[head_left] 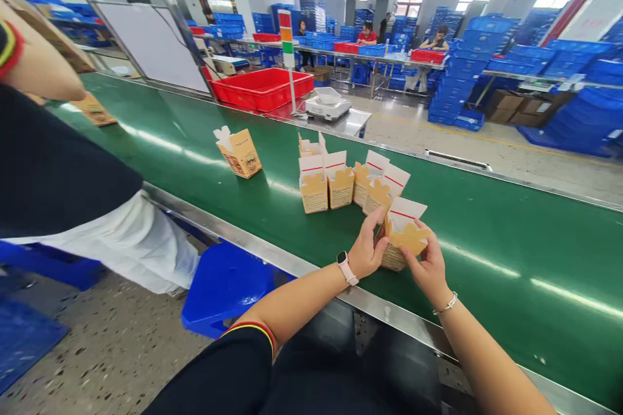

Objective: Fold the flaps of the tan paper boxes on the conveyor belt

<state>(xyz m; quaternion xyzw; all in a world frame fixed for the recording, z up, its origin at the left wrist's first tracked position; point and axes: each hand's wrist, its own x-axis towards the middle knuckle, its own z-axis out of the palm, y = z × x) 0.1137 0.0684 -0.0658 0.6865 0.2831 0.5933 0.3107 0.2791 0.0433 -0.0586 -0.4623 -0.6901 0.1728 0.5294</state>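
Between my two hands stands a small cardboard box (406, 238) with its top flaps up, one of them white with a red strip. My left hand (367, 248) grips its left side, thumb toward me. My right hand (429, 262) grips the right side, with fingers at the yellow front flap. Just beyond are several more open boxes, among them one box (314, 191) and another box (341, 185) side by side. A lone box (242, 154) with printed pictures sits farther left. All rest on the green conveyor belt (511, 227).
A co-worker's dark shirt (53, 168) fills the left side, near a blue stool (228, 285). Across the belt are a red crate (265, 87), a scale (328, 105) and a signal light (286, 39). A metal rail (389, 311) edges the belt. Blue crates (457, 71) are stacked behind.
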